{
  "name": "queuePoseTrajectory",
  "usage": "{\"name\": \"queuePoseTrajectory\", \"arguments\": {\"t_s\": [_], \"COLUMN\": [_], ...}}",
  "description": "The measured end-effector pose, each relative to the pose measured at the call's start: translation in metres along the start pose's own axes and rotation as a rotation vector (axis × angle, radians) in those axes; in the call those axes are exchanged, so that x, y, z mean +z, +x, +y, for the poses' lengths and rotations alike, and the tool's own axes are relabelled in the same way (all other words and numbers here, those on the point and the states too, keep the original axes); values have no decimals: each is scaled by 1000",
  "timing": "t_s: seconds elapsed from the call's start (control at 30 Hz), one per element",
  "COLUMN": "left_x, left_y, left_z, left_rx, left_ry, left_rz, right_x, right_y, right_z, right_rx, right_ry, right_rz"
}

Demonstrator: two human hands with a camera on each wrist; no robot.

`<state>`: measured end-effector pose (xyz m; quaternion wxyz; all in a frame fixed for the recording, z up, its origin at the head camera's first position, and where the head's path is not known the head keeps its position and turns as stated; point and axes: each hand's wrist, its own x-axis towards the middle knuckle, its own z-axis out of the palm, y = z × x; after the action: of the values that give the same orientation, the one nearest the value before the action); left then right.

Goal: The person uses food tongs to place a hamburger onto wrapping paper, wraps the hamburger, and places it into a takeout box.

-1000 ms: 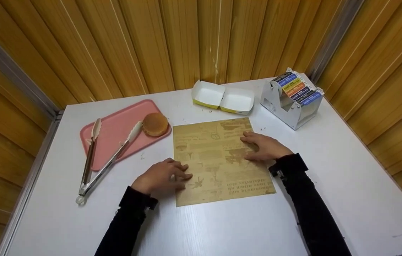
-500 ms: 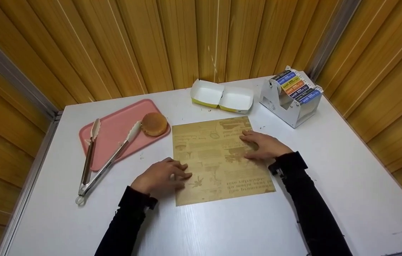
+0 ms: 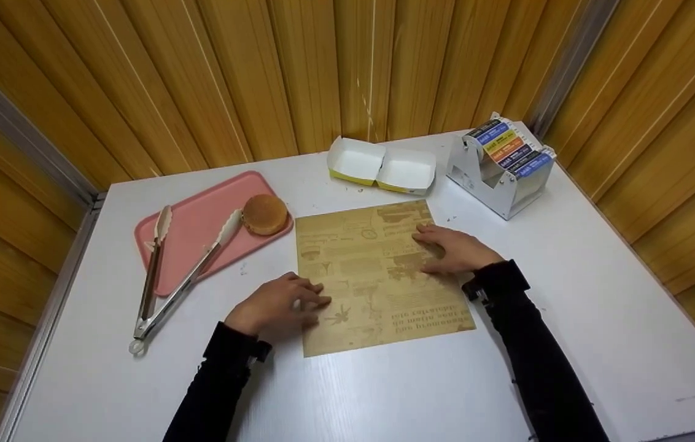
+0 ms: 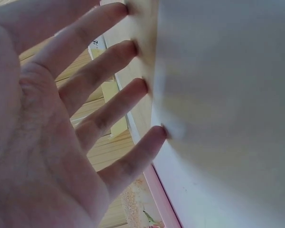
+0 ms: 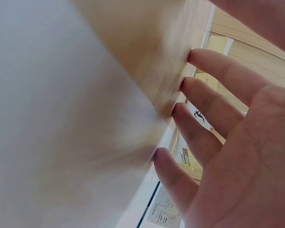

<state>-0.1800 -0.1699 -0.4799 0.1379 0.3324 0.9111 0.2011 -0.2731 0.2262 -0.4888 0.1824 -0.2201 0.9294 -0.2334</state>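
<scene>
A square sheet of brown printed wrapping paper (image 3: 360, 288) lies flat on the white table. My left hand (image 3: 277, 304) rests at its left edge, fingers spread with the fingertips on the paper. In the left wrist view the little finger (image 4: 137, 161) comes down just off the sheet, on the table. Across from it, my right hand (image 3: 461, 250) rests on the paper's right edge with fingers apart. The right wrist view shows the right fingertips (image 5: 180, 111) touching down along that edge. Neither hand holds anything.
A pink tray (image 3: 200, 227) at the left bears a burger (image 3: 264, 215) and the tips of metal tongs (image 3: 182, 291). Behind the paper stands an unfolded white-and-yellow burger box (image 3: 381, 166). A metal label dispenser (image 3: 501, 166) with coloured rolls stands back right. Wooden panels (image 3: 304, 73) enclose the table.
Both hands keep their places on the paper. The whole scene shifts very slightly as the head camera moves.
</scene>
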Motion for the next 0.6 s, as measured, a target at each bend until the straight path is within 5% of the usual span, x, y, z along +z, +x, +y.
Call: {"name": "queuePoseTrajectory", "arguments": {"t_s": [0.33,0.5,0.6], "left_x": [-1,-18,-38], "left_y": [-1,-9,-26], "left_z": [0,-11,-33], "left_rx": [-13,-111,-273], "left_ry": [3,79,143], "left_rz": [62,265,444], "right_x": [-2,-9,-14], "right_y": [2,1,-1], "right_z": [2,9,13], "right_rx": [-13,7,45], "right_ry": [23,34,21], "right_rz": [30,81,97]}}
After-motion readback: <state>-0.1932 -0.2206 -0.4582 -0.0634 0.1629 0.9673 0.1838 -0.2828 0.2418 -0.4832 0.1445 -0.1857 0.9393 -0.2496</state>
